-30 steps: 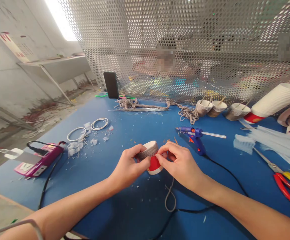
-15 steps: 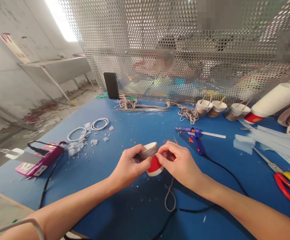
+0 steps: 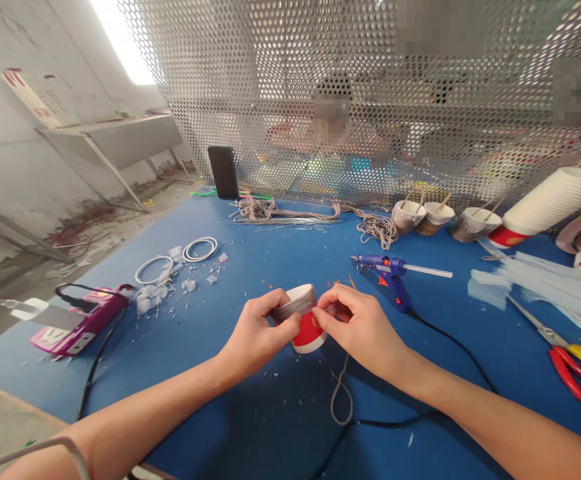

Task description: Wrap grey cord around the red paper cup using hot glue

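Note:
My left hand (image 3: 265, 328) is closed round a red and white paper cup (image 3: 309, 331), tilted, with grey-brown cord (image 3: 296, 304) wound in a band below its rim. At the cup's right side, my right hand (image 3: 357, 319) pinches the cord between thumb and fingertips. A loose loop of the cord's tail (image 3: 341, 400) hangs under that hand. Just beyond my right hand lies a blue glue gun (image 3: 393, 272) with a clear glue stick in its back.
Red and yellow-handled scissors (image 3: 565, 347) and translucent strips (image 3: 540, 287) lie right. Stacked paper cups (image 3: 555, 203), several cord-wrapped cups (image 3: 435, 217) and cord bundles (image 3: 377, 229) line the back. White rings (image 3: 200, 249) and a magenta power strip (image 3: 87, 320) lie left. Behind stands a perforated metal screen (image 3: 280, 80).
The cup has turned and shifted very slightly left in my left hand, showing a little more of its red side. My right hand stays almost in place, pinching the cord.

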`<action>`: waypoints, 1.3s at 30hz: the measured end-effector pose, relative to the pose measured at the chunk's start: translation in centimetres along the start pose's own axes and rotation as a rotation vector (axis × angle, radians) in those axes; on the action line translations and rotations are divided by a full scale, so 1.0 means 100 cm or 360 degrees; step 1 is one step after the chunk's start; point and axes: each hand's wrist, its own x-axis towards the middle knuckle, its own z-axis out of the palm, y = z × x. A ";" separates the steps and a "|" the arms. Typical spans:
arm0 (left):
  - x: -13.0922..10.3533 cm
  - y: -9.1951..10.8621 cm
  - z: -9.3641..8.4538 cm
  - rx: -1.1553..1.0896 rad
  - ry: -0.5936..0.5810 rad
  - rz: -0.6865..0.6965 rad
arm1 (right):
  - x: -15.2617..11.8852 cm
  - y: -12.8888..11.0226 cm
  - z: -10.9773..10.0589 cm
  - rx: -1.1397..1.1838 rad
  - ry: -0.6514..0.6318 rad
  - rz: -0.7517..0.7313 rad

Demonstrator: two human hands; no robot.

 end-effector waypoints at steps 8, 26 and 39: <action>0.001 0.003 -0.001 0.0013 0.0008 0.0019 | 0.001 0.000 -0.002 -0.0007 0.0006 0.0013; 0.000 0.000 -0.002 0.0045 -0.0007 0.0055 | 0.004 -0.001 -0.004 0.0050 -0.0039 0.0103; 0.002 0.000 -0.004 -0.0140 -0.0103 -0.0049 | 0.005 -0.006 -0.008 0.0195 -0.0106 0.0194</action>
